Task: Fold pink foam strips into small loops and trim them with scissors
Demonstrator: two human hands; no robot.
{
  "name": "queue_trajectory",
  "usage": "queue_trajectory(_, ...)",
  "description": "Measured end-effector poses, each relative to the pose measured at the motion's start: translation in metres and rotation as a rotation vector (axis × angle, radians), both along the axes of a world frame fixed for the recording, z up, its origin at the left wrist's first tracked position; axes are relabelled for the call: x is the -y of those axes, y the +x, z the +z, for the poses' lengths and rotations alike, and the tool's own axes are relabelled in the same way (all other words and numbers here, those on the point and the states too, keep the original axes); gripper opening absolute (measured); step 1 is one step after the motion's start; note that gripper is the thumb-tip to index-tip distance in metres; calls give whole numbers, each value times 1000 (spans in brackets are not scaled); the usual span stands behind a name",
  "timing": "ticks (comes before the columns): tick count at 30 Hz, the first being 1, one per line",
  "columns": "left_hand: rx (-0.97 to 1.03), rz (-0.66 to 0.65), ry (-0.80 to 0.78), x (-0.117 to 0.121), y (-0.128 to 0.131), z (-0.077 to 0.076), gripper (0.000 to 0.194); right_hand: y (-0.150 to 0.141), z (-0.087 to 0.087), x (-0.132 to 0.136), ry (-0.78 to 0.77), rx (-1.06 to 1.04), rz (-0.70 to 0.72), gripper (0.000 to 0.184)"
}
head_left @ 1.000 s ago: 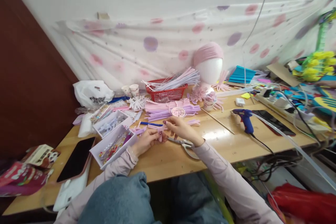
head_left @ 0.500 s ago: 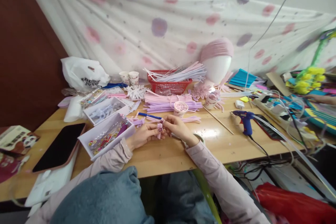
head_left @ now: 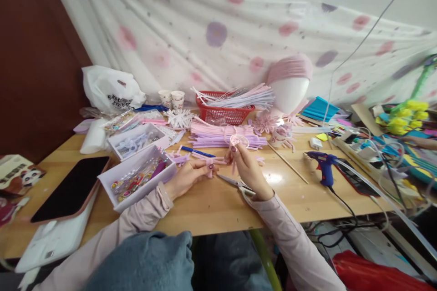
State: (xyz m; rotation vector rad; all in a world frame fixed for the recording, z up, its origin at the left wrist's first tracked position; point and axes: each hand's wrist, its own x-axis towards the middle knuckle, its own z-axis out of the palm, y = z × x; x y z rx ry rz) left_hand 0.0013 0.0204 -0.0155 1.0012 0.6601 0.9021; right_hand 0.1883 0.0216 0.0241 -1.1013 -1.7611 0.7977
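Observation:
My left hand (head_left: pixel 191 175) pinches a folded pink pipe cleaner (head_left: pixel 210 167) between thumb and fingertips, just above the table. Closed fingers of my right hand (head_left: pixel 249 168) hold a pink pipe cleaner strip (head_left: pixel 233 168), its end hanging below them. That hand is in front of a paper cup (head_left: pixel 239 139) with small pink pieces in it and hides part of the cup. Open-bladed scissors (head_left: pixel 235 183) lie on the table below the right hand, handles partly under the wrist. Behind the hands are bundles of pink and purple pipe cleaners (head_left: pixel 225 141) and a blue pen (head_left: pixel 198 151).
Left of my hands stand two white boxes, the nearer holding beads and trinkets (head_left: pixel 143 179). A phone (head_left: pixel 71 188) lies further left. At the back are a red basket (head_left: pixel 225 114) and a white head form (head_left: pixel 290 91). A blue glue gun (head_left: pixel 324 168) and wooden stick (head_left: pixel 288 163) lie right.
My hands were together at the pink piece; now they are apart. The right hand has moved right and up to the cup, uncovering the scissors. The view has shifted slightly.

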Motion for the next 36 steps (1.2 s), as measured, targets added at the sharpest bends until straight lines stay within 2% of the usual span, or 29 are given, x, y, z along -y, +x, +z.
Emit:
queue_trajectory(3, -43, -59, -14, -1, 6, -1, 29, 3, 6, 3, -66, 12, 98, 32)
queue_trajectory(7, -67, -102, 34, 0, 15, 1, 28, -1, 9, 6, -166, 45, 308, 23)
queue_trajectory(9, -58, -108, 38, 2, 16, 2, 29, -4, 10, 7, -251, 1, 404, 24)
queue_trajectory(12, -37, -112, -11, 4, 14, 1, 29, -6, 7, 6, -331, -100, 436, 28)
queue_trajectory(16, -36, -92, -58, 5, 10, -1, 27, -8, -1, 4, -333, -140, 335, 33)
queue_trajectory(20, -33, -43, -47, 7, 11, -1, 26, -10, -11, 7, -179, -15, 152, 30)
queue_trajectory(22, -22, -28, -60, 7, 12, 0, 25, -5, -10, 8, -95, 61, 75, 28)
queue_trajectory(25, -7, 30, -86, 6, 10, -2, 25, 14, 5, 3, 37, 129, -36, 25)
queue_trajectory(29, -6, 69, -113, 4, 9, -6, 26, 51, 39, -22, 194, 225, -238, 27)
queue_trajectory(32, -17, 77, -144, 4, 10, -5, 31, 70, 52, -44, 188, 331, -260, 28)
queue_trajectory(36, -45, 86, -180, 5, 12, 0, 37, 79, 47, -66, 119, 375, -183, 26)
